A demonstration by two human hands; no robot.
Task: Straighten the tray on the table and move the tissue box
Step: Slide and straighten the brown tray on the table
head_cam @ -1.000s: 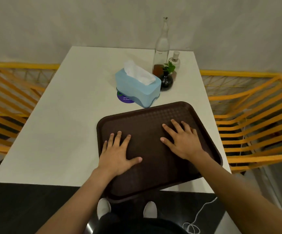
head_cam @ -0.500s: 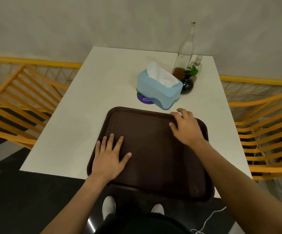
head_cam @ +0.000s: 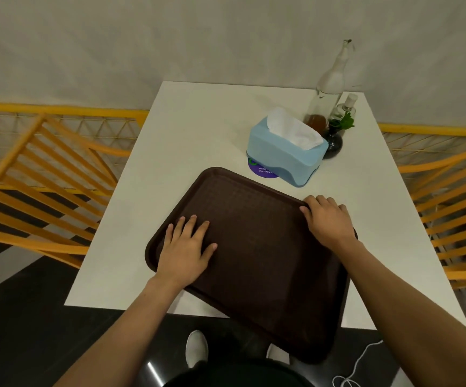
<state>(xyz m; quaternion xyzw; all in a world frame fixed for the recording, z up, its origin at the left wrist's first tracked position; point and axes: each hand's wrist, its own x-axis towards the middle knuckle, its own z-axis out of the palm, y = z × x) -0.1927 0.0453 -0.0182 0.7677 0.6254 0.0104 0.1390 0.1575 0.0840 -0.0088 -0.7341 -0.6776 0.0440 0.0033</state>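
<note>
Since half a second ago, brown tray (head_cam: 257,247) rotated clockwise; near corner now overhangs table (head_cam: 187,129) edge. Left hand (head_cam: 185,251) flat, fingers spread, pressing tray floor. Right hand (head_cam: 328,220) curled over far right rim. Blue tissue box (head_cam: 284,152) just beyond tray, untouched. Risk: further pull tips tray off edge.

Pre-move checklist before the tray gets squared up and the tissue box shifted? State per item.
1. Dark brown plastic tray square to white table: not ok, skewed.
2. Tray fully on table: not ok, near corner overhangs.
3. Left hand flat on tray: ok.
4. Right hand on far right rim: ok.
5. Light blue tissue box clear of tray: ok, apart.
6. Box clear of dark round vase: cannot tell.
</note>
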